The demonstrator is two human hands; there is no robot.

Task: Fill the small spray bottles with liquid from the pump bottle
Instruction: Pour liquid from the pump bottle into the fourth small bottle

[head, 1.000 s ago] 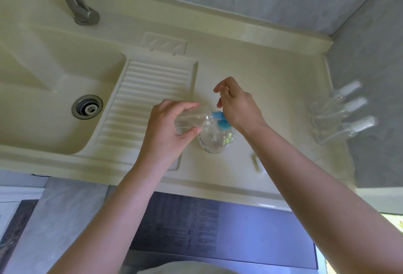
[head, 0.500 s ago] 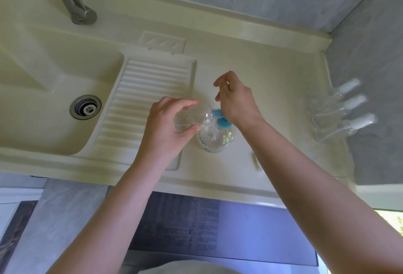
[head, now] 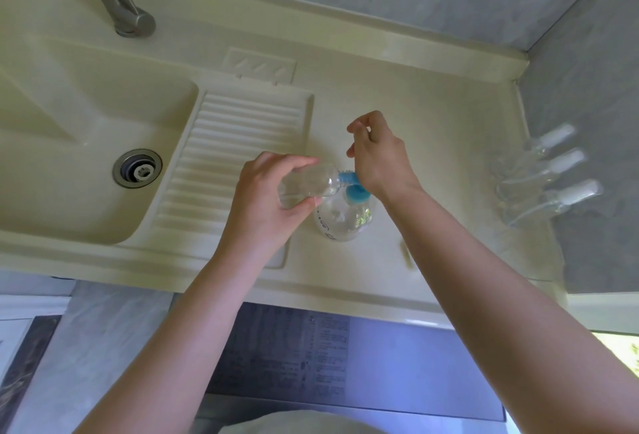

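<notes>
Head view, table: cream sink table [head: 432, 115], drainboard beside.
Left grip [head: 266, 202]: curled round small spray bottle [head: 307, 184], tilted, mouth at blue pump nozzle [head: 347, 177].
Right grip [head: 378, 157]: fingers loosely curled, palm over pump head; pump bottle [head: 344, 217] directly beneath.
Handling: light, slick clear plastic; hold mid-body.

faucet [head: 119, 8] back left | drain [head: 137, 168] in basin | ribbed drainboard [head: 238, 153] beside basin

The only camera sits on my head, looking steeply down, close over the counter [head: 432, 129] and sink [head: 86, 164].
</notes>
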